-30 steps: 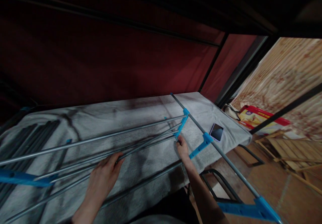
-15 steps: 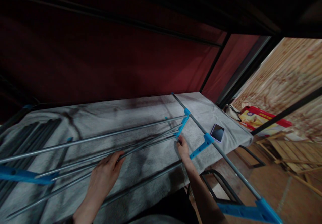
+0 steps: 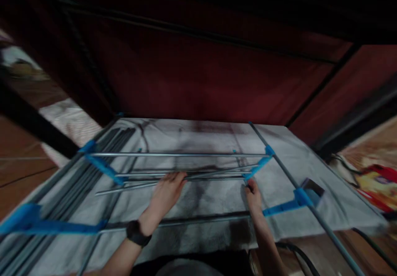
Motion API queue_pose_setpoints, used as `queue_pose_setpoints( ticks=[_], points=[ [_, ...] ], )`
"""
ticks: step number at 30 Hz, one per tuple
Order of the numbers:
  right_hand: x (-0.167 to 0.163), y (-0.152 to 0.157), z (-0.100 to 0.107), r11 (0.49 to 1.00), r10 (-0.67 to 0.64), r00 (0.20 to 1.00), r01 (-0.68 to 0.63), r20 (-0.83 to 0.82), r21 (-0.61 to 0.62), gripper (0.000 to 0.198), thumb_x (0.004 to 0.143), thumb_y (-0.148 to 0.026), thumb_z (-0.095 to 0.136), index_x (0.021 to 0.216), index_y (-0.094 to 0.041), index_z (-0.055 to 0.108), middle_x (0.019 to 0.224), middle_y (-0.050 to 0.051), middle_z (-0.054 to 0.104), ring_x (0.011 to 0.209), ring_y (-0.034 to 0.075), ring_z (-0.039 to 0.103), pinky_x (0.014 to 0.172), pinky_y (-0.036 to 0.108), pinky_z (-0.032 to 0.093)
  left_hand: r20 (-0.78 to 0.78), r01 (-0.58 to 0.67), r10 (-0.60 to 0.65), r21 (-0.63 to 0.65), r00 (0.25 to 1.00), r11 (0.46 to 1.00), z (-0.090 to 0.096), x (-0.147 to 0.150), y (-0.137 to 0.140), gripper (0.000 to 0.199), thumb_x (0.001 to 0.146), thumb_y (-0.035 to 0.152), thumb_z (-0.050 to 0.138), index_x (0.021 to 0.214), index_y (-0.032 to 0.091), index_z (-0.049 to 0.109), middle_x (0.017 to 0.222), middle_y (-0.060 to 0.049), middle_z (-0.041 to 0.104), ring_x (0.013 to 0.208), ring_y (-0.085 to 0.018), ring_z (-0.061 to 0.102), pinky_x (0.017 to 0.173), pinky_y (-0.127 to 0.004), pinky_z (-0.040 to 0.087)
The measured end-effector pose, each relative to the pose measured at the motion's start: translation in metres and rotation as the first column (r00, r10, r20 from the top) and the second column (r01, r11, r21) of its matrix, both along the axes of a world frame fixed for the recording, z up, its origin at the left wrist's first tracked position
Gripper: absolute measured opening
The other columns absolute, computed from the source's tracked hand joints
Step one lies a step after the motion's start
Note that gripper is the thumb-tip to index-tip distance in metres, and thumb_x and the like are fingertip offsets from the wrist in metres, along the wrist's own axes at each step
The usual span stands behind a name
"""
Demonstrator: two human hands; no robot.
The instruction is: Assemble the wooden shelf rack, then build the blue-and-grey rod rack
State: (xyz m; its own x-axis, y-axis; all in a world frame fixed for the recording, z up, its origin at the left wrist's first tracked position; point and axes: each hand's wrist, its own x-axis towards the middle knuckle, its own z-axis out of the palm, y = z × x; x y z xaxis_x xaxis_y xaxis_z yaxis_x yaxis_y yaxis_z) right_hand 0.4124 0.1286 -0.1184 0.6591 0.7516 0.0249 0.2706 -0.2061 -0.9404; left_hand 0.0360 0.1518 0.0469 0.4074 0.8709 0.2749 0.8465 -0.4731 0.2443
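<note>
My left hand (image 3: pixel 169 191), with a black watch (image 3: pixel 138 233) on its wrist, is closed around a loose grey metal tube (image 3: pixel 214 171). The tube slants across the rack; its left end hangs free below the left blue bracket (image 3: pixel 104 167), and its right end meets the right blue bracket (image 3: pixel 262 163). At the lower tip of that right bracket, my right hand (image 3: pixel 253 193) has its fingers curled closed against it. Fixed tubes (image 3: pixel 186 154) run between the two brackets behind my hands. The exact contact of my right fingertips is blurred.
Several dark tubes (image 3: pixel 83 185) lie at the left on a grey cloth-covered bed (image 3: pixel 211 238). Longer blue arms (image 3: pixel 283 206) and side poles (image 3: pixel 333 238) stretch toward me. A phone (image 3: pixel 313 191) lies at the right, partly behind a pole. A red wall (image 3: pixel 211 81) closes the back.
My view has turned left, so the rack and both hands appear further right and the left brackets now show fully. Both hands keep hold in about the same places.
</note>
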Motion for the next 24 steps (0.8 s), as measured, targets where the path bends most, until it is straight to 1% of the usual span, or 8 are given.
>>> queue_pose_setpoints(
  ticks=[2,6,11,14,17,20,24],
  points=[
    [0.007,-0.001,-0.006,1.0,0.026,1.0,-0.026,-0.007,-0.016,0.056,0.066,-0.044,0.058,0.116,-0.018,0.062,0.115,0.01,0.067,0.113,0.032,0.059,0.106,0.05,0.041,0.012,0.009,-0.009,-0.011,1.0,1.0,0.008,0.001,0.001,0.018,0.096,0.023,0.05,0.108,0.022,0.062,0.097,-0.005,0.072,0.092,-0.021,0.067,0.082,-0.034,0.05],
    [0.019,-0.002,-0.015,0.993,0.083,0.996,-0.085,-0.025,-0.077,0.061,0.066,-0.046,0.06,0.12,-0.018,0.059,0.119,0.011,0.064,0.116,0.034,0.057,0.107,0.054,0.038,-0.026,0.013,-0.013,-0.006,1.0,1.0,0.024,0.0,0.006,0.015,0.095,0.02,0.05,0.105,0.022,0.061,0.095,-0.004,0.07,0.092,-0.02,0.065,0.085,-0.034,0.047],
    [0.019,-0.005,-0.009,0.991,0.071,0.997,-0.07,0.001,-0.111,0.057,0.063,-0.049,0.061,0.112,-0.019,0.061,0.111,0.01,0.066,0.115,0.037,0.058,0.106,0.056,0.039,-0.068,0.039,-0.037,0.038,0.997,0.999,0.038,-0.001,0.011,0.013,0.096,0.022,0.048,0.102,0.02,0.06,0.094,-0.005,0.068,0.091,-0.02,0.063,0.084,-0.035,0.047],
    [0.015,-0.005,-0.001,0.992,0.064,0.998,-0.063,0.003,-0.108,0.055,0.061,-0.049,0.062,0.108,-0.019,0.062,0.109,0.01,0.066,0.114,0.037,0.058,0.106,0.056,0.039,-0.079,0.058,-0.054,0.051,0.995,0.997,0.04,-0.002,0.015,0.012,0.096,0.022,0.049,0.102,0.021,0.06,0.096,-0.005,0.068,0.092,-0.02,0.063,0.086,-0.036,0.047],
    [0.013,-0.005,0.003,0.991,0.056,0.998,-0.059,-0.024,-0.118,0.056,0.06,-0.046,0.063,0.109,-0.019,0.061,0.111,0.01,0.066,0.116,0.038,0.056,0.108,0.056,0.037,-0.08,0.058,-0.054,0.044,0.995,0.997,0.039,-0.003,0.018,0.012,0.096,0.022,0.05,0.103,0.021,0.06,0.097,-0.005,0.068,0.093,-0.02,0.063,0.088,-0.036,0.046],
    [0.012,-0.006,0.005,0.989,0.069,0.997,-0.074,-0.041,-0.13,0.058,0.06,-0.045,0.063,0.112,-0.02,0.06,0.115,0.011,0.064,0.12,0.038,0.053,0.11,0.056,0.034,-0.081,0.049,-0.046,0.038,0.996,0.998,0.038,-0.002,0.019,0.012,0.095,0.022,0.051,0.104,0.021,0.06,0.097,-0.005,0.068,0.094,-0.021,0.063,0.088,-0.036,0.046],
    [0.015,-0.007,0.002,0.987,0.088,0.996,-0.09,-0.021,-0.131,0.058,0.061,-0.045,0.063,0.113,-0.02,0.06,0.117,0.011,0.063,0.119,0.038,0.054,0.109,0.055,0.035,-0.065,0.042,-0.039,0.043,0.997,0.998,0.037,-0.001,0.02,0.012,0.095,0.022,0.051,0.103,0.021,0.06,0.097,-0.004,0.069,0.093,-0.021,0.064,0.087,-0.035,0.046]
  ],
)
